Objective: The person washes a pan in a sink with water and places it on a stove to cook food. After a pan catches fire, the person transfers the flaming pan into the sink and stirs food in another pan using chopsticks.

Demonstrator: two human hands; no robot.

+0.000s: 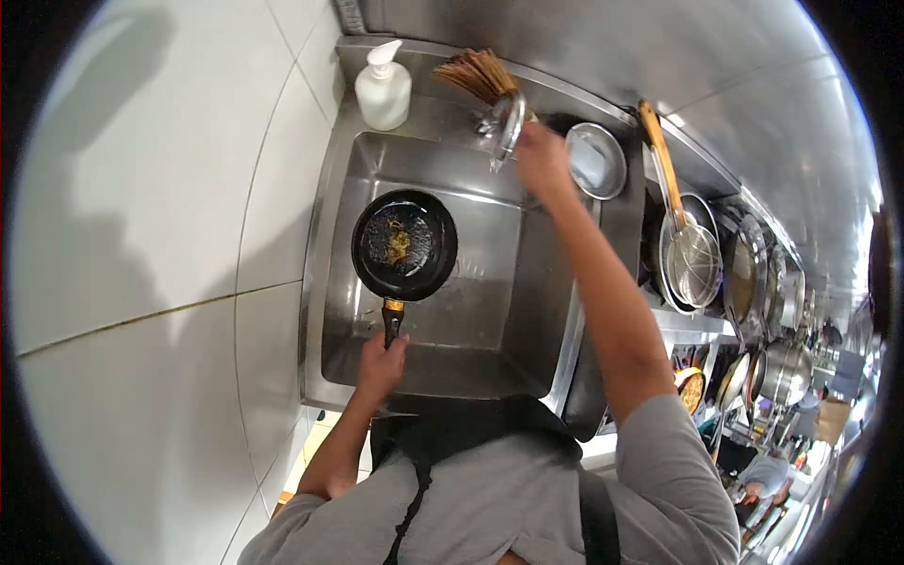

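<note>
My left hand [381, 365] is closed round the handle of a black frying pan [426, 247], which is over the steel sink [482, 273]. Yellowish food bits and wet drops lie in the middle of the pan. At the back of the sink, my right hand [543, 158] is closed at the lower end of a bundled bristle brush [478, 75], its bristles pointing up and left. The faucet [509, 130] stands beside this hand and partly covers the brush.
A white pump bottle [384, 99] stands at the sink's back left corner. Right of the faucet is a round metal bowl [596, 160]. Strainers [694, 266] and pans line the right side. Farther off at the lower right is another person [765, 476].
</note>
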